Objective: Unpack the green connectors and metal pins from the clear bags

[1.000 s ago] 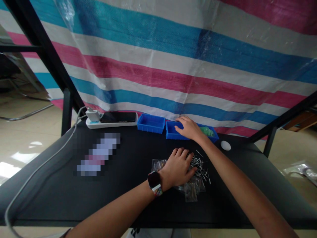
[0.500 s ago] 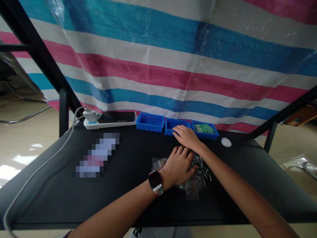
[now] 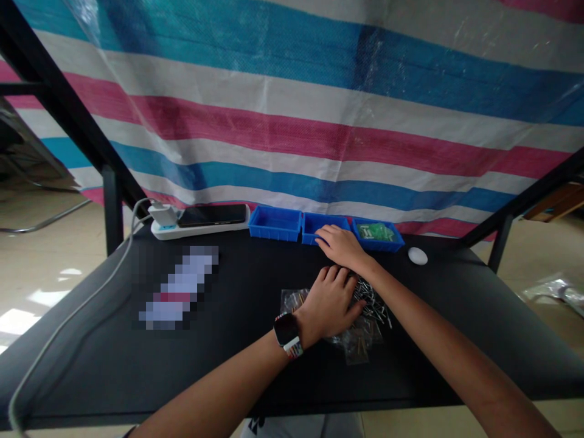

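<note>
My left hand (image 3: 331, 303), with a dark watch (image 3: 286, 333) on its wrist, lies flat with fingers spread on clear plastic bags (image 3: 358, 339) and a heap of small metal pins (image 3: 374, 304) in the middle of the black table (image 3: 228, 359). My right hand (image 3: 340, 246) reaches forward, palm down, fingers stretched, at the front edge of the middle blue tray (image 3: 319, 223). Nothing shows in either hand. A left blue tray (image 3: 275, 224) stands beside it. The right blue tray (image 3: 381, 238) holds green parts.
A white power strip (image 3: 201, 228) with a plugged charger, a dark phone (image 3: 212, 215) on top and a white cable (image 3: 68, 322) sit at the back left. A small white round object (image 3: 417, 256) lies right of the trays. A striped tarp (image 3: 319, 121) hangs behind.
My right hand has drawn back from inside the middle blue tray to its front edge, uncovering the right tray. My left hand has stayed on the bags and pins.
</note>
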Demonstrator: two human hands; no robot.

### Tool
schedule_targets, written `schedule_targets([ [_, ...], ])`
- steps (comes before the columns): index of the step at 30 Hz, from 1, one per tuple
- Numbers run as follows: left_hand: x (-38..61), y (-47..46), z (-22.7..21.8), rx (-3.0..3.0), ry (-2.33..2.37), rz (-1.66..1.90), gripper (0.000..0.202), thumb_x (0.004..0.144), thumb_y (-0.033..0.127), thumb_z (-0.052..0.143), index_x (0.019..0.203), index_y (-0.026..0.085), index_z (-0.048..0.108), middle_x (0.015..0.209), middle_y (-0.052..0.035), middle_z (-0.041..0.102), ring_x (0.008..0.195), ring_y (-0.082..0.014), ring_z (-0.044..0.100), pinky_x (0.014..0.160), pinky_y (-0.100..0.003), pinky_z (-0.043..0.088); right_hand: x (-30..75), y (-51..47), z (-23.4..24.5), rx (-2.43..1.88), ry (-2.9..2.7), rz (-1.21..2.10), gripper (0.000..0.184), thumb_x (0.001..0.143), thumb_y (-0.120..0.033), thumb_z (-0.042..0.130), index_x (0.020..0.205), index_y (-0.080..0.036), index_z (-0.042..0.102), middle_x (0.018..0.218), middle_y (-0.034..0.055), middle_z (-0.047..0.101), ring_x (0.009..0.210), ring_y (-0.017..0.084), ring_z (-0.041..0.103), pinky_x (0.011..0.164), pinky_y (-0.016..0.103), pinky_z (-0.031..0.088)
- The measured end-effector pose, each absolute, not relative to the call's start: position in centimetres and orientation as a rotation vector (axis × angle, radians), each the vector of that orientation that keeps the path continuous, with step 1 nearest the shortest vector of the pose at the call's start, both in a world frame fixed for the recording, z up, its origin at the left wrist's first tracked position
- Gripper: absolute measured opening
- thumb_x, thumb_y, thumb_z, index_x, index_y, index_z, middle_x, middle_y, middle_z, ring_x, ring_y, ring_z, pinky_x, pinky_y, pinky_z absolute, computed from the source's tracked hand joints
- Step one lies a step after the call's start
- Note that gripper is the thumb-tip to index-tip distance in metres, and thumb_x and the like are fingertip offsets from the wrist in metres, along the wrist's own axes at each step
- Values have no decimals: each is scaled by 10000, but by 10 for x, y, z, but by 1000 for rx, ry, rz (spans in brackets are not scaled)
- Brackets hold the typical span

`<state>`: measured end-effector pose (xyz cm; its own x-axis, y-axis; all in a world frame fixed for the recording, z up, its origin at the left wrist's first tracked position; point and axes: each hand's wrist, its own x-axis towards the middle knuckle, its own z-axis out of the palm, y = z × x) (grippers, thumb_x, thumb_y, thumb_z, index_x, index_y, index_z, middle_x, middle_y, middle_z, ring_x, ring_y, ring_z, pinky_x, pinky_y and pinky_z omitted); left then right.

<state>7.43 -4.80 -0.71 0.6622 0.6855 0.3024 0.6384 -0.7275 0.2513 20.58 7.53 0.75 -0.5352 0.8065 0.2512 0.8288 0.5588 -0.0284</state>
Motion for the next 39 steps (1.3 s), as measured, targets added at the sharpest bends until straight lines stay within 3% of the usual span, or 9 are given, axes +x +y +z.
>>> schedule_targets([
  [7,74,-48,-2,2763,1108,536,475,1079,522,480,1295,134,651,1356,-164,657,1262,-348,578,1092,-502,467,192,68,16,-1356,-2427,-218,357,1020,-337,622,1304,-135,699,1253,171,741,1197,349,635,1072,477,505],
  [11,74,-48,-5,2773,1111,530,510,1078,518,486,1360,118,629,1400,-179,654,1298,-361,573,1120,-511,451,169,71,21,-1160,-2430,-191,460,1043,-291,581,1471,-124,612,1442,186,659,1345,333,579,1166,470,472],
  [14,74,-48,-7,2780,1105,529,510,1078,513,491,1358,112,635,1428,-189,650,1338,-365,561,1145,-513,437,151,79,17,-1078,-2496,-158,505,1071,-300,571,1559,-172,552,1616,181,523,1507,343,452,1258,518,386],
  [18,74,-48,-6,2782,1102,509,504,1079,518,491,1339,115,645,1422,-195,656,1350,-361,562,1156,-519,433,140,89,6,-1113,-2539,-183,355,1103,-331,527,1383,-182,687,1659,171,487,1567,388,372,1275,612,331],
  [24,74,-48,-5,2786,1102,500,500,1081,513,480,1330,114,651,1401,-185,664,1329,-359,568,1144,-512,442,143,92,3,-1096,-2573,-194,336,1125,-290,453,1226,-142,737,1524,182,625,1526,360,433,1262,563,365],
  [35,74,-48,-6,2777,1098,501,486,1084,504,480,1315,114,657,1394,-189,668,1316,-358,581,1129,-510,446,142,89,7,-1126,-2565,-188,332,1101,-285,480,1225,-122,742,1514,190,631,1500,382,442,1249,575,366],
  [39,74,-47,-7,2767,1095,535,478,1076,504,502,1342,131,639,1409,-180,654,1321,-348,573,1141,-505,440,145,80,19,-1099,-2476,-167,420,1056,-340,566,1420,-149,653,1581,173,563,1486,349,453,1257,531,374],
])
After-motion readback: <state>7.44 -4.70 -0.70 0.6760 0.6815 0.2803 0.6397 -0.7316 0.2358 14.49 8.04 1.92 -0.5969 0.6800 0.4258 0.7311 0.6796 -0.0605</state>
